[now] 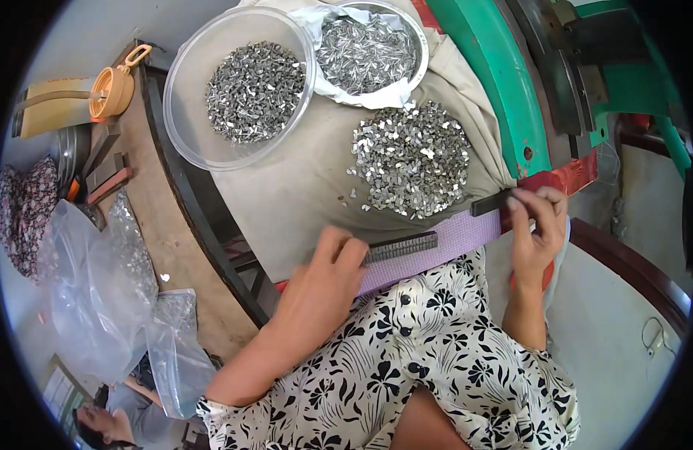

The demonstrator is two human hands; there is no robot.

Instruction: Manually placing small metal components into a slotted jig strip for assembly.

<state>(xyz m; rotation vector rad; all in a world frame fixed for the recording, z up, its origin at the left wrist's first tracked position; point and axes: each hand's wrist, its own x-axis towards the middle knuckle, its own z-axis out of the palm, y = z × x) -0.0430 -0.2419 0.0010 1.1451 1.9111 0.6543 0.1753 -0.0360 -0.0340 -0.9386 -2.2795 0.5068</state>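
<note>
Pieces of grey metal point(256, 94) lie heaped in our clear plastic tub point(183, 97), beside a round bowl point(423, 54) lined with white sheeting point(380, 98) and filled with slender silver slivers point(365, 54), while a loose pile point(414, 161) of small metal bits sits nearer us on beige cloth point(267, 217). Our left hand point(324, 281) curls its fingers at the left end of a ridged strip point(402, 247) over lilac fabric point(470, 231), though we cannot tell whether it grips; our right hand point(537, 229) pinches a dark bar point(490, 202) just beside the pile, and a clear bag point(130, 240) on our left contains silvery bits.
</note>
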